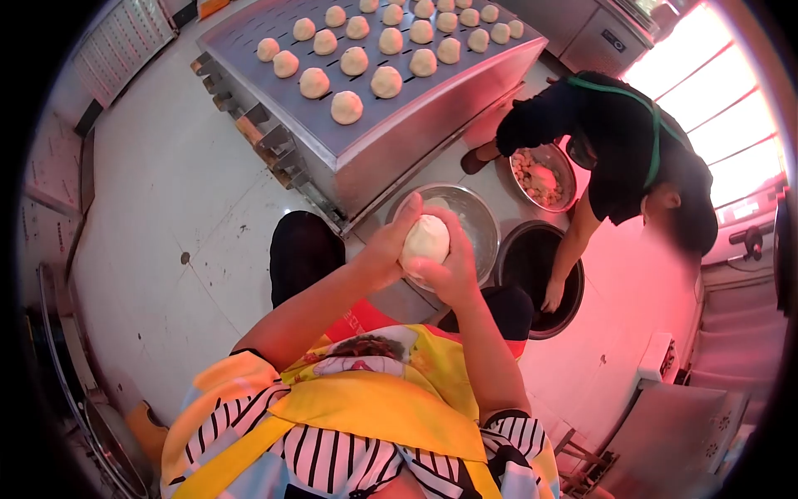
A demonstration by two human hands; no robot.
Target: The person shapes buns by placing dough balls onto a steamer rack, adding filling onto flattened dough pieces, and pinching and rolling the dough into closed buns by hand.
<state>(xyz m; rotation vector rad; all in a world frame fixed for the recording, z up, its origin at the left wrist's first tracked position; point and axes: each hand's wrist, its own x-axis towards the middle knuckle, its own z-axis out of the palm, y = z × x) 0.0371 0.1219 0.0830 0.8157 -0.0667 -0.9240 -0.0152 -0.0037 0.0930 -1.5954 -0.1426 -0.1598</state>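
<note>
A pale, rounded ball of dough [426, 242] is cupped between both of my hands, above a wide metal bowl [480, 224]. My left hand [389, 245] wraps its left side, with the thumb up along the edge. My right hand [455, 264] closes round the right side, its thumb across the lower front of the dough. Part of the bowl's inside is hidden behind my hands. Beyond them, many similar dough balls [386, 81] sit spaced out on a slotted metal tray top [249, 75].
At the right, a co-worker [632, 141] bends over, one hand [553, 295] reaching into a dark round tub [532, 249]. Beside it stands a metal basin [568, 170] of chunky pieces. The metal stand's corner [339, 170] juts toward my knee [306, 249].
</note>
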